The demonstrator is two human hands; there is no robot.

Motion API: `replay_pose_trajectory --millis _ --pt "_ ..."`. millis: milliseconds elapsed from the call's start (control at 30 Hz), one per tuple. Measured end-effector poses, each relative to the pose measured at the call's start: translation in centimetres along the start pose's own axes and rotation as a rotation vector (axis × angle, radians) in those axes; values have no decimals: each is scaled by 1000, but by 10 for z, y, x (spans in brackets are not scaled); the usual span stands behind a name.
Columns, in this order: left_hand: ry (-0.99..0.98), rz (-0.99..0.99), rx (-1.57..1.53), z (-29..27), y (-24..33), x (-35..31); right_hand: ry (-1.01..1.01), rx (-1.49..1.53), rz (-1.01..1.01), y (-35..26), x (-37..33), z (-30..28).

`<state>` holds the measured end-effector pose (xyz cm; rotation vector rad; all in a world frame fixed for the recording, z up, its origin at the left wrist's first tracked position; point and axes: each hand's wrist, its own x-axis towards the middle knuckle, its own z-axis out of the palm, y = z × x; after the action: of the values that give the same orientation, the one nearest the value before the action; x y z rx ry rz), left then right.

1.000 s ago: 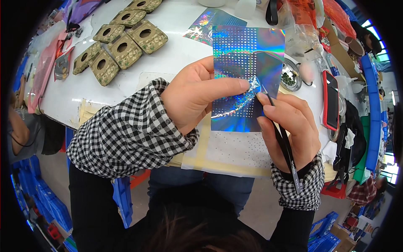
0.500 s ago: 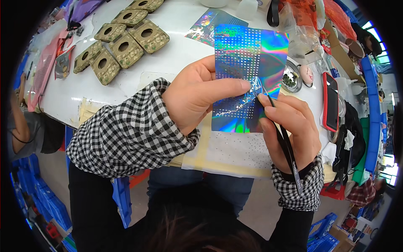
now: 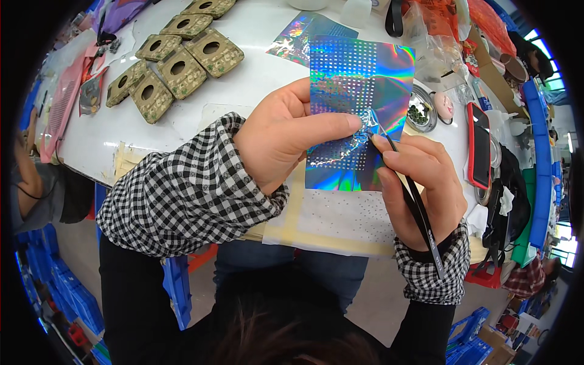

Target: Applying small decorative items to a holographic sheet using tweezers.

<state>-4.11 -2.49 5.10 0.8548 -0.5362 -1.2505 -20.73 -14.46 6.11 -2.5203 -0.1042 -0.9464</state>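
A shiny holographic sheet (image 3: 389, 79) with rows of small pale squares is raised above the table. My left hand (image 3: 280, 131) grips it, thumb pressed on its front and the other fingers hidden behind. Black tweezers (image 3: 420, 213) are pinched in my right hand (image 3: 429, 182), their tips at the sheet's middle, just right of the left thumb. Whether the tips hold anything is too small to tell. Below the sheet lies a white paper (image 3: 334, 222) dotted with tiny dark specks, edged with yellowish tape.
Several camouflage-patterned pieces with round holes (image 3: 177, 68) lie at the far left. Another holographic sheet (image 3: 298, 39) rests behind. Toward the right are a round dish of dark green bits (image 3: 420, 114), a red-cased phone (image 3: 479, 146) and plastic bags (image 3: 432, 55). A person's arm (image 3: 27, 176) shows at far left.
The sheet and my left hand have shifted very slightly left. The tweezers' tips have moved a little left and up on the sheet, and their back end has swung slightly right.
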Motion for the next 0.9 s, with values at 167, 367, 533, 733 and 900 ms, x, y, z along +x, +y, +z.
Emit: replay_pose_trajectory --millis 167,367,533,733,900 --pt "15 15 -42 1 -1 1 5 11 -4 1 0 1" --pt "-20 6 10 -1 -1 1 -14 -17 18 -2 1 0" --pt "3 -43 -39 -1 -4 2 97 -124 -112 -1 5 7" --pt "14 -95 -78 -1 -3 2 86 -228 -190 -2 3 7" --pt "6 -93 -88 -1 -2 2 86 -222 -184 -1 2 7"
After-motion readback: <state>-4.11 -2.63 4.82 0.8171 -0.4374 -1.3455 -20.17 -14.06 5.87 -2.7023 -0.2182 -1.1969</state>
